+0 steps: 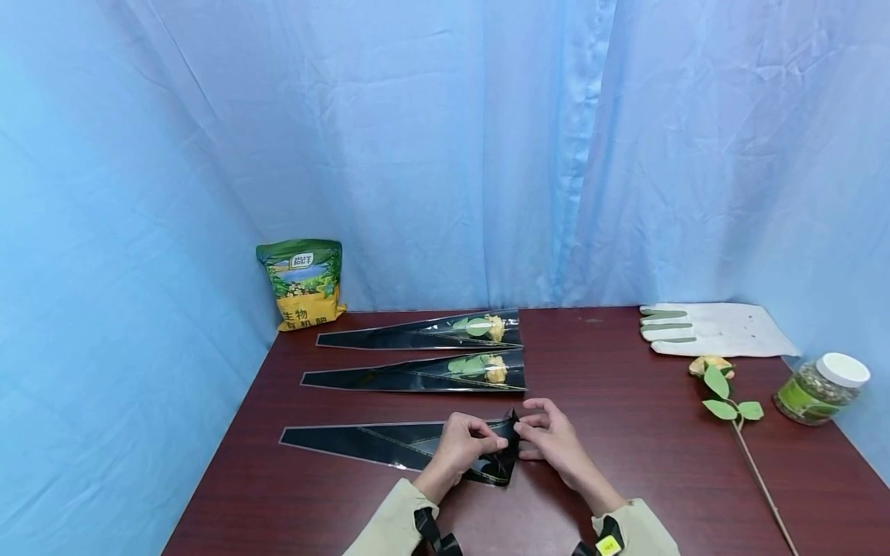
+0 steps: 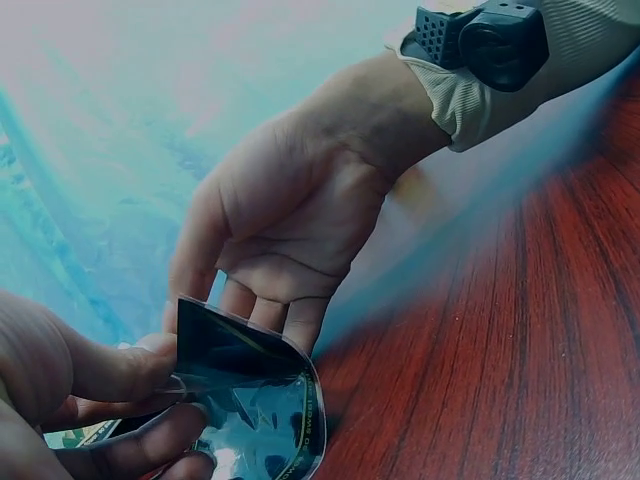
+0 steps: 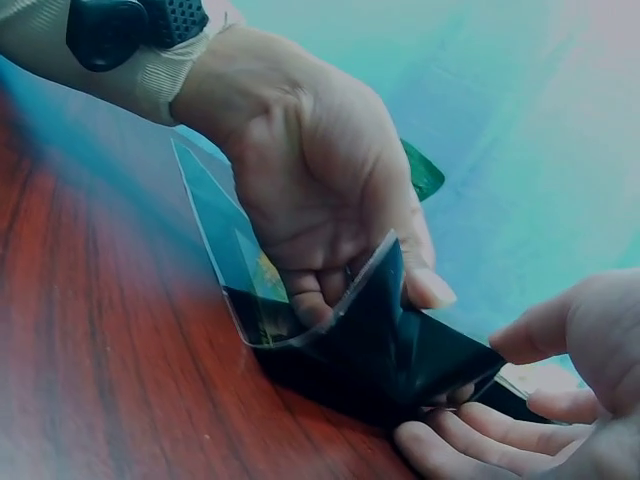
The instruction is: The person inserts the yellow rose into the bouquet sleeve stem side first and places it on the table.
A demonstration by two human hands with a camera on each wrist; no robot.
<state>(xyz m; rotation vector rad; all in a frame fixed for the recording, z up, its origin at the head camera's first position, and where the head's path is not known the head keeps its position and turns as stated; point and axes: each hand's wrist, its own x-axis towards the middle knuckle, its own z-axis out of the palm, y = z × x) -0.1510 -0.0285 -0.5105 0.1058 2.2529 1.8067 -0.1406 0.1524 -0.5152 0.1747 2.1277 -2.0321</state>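
A black and clear flower sleeve (image 1: pixel 327 438) lies flat on the table, its wide mouth at the right raised and spread. My left hand (image 1: pixel 459 446) pinches one layer at the mouth between thumb and fingers. At the right end, my right hand (image 1: pixel 556 444) pinches the sleeve's edge, thumb on one face and fingers behind it. In the right wrist view the black film (image 3: pixel 400 345) stands up in a creased fold between both hands. The clear window and printed border (image 2: pixel 312 420) of the mouth show in the left wrist view.
Two filled sleeves, each with a yellow rose (image 1: pixel 496 369), lie behind. A loose yellow rose (image 1: pixel 726 394) lies at the right, near a white-lidded jar (image 1: pixel 823 388) and white gloves (image 1: pixel 723 330). A green and yellow fertilizer bag (image 1: pixel 306 284) stands back left. Blue curtains (image 1: pixel 417 154) surround the table.
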